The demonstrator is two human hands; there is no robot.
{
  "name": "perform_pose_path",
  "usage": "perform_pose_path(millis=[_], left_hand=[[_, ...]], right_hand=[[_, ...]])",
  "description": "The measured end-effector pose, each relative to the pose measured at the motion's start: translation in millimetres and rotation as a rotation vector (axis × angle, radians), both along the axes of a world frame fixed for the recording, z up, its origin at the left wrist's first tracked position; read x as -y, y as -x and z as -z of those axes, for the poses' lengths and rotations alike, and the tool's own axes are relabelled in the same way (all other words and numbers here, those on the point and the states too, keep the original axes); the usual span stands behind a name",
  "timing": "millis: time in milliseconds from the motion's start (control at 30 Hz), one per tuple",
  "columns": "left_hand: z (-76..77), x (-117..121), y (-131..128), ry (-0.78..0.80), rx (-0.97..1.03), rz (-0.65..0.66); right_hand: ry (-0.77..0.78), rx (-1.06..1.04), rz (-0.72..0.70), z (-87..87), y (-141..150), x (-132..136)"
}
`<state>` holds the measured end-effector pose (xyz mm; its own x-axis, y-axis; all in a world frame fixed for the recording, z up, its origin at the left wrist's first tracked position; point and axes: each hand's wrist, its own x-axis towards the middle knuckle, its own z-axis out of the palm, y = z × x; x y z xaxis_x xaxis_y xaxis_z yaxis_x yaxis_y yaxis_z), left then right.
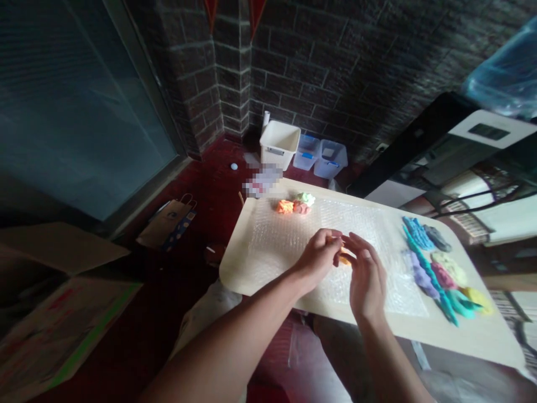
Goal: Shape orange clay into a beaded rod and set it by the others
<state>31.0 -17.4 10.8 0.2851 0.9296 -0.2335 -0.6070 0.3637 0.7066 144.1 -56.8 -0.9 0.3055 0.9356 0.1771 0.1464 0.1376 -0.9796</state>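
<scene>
Both hands meet above the bubble wrap (281,240) on the pale table. Between them shows a small yellow-orange lump (344,257) that looks like modelling clay, partly covered by fingers. My left hand (321,253) is closed, its thumb and fingertips pinched at the lump. My right hand (367,274) curves round it from the other side, fingertips touching near the left hand's. Farther back on the wrap sit an orange lump (285,207), a reddish-pink lump (301,208) and a pale green lump (306,198), close together.
On the table's right lie several coloured lumps, among them a blue one (418,233) and a purple one (423,275), beside a long teal strip (432,277). A white bin (280,137) and two clear boxes (321,159) stand by the brick wall. Cardboard (62,324) lies left.
</scene>
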Motion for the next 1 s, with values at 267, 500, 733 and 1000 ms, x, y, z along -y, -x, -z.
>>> perform_pose_path(millis=[267, 500, 733, 1000], left_hand=[[4.3, 21, -14, -0.045, -0.013, 0.208], [-12.6, 28, -7, 0.165, 0.031, 0.345], [-13.4, 8, -1, 0.069, -0.198, 0.118], [-1.2, -14, 13, 0.006, -0.313, -0.124]], right_hand=[[-0.237, 0.582, -0.217, -6.9, -20, 18], [-0.221, 0.619, -0.265, -6.2, -39, 13], [-0.122, 0.349, 0.040, -12.1, -66, 10], [0.074, -0.503, 0.049, -25.8, -67, -2]])
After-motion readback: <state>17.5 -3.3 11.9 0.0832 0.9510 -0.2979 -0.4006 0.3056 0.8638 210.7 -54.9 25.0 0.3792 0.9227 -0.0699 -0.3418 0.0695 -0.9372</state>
